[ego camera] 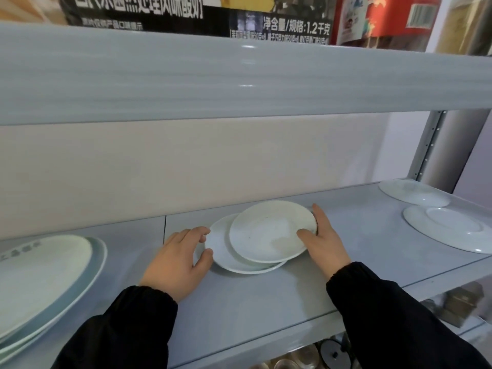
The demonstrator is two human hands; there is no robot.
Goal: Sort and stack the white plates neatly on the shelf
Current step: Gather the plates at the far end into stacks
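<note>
Here, left hand point(177, 259) gripping lower plate point(218, 249), right hand point(323, 237) gripping upper plate point(266, 230), on grey shelf point(359, 230).

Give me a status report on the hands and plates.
Left hand grips lower plate at left rim. Right hand grips upper plate at right rim. Upper plate offset right, not aligned. Left stack, right plates lie apart.

Beige wall point(186, 166), grey perforated upright point(428, 145)

"净含量/规格:1.2千克" on black box point(226, 22)
</note>
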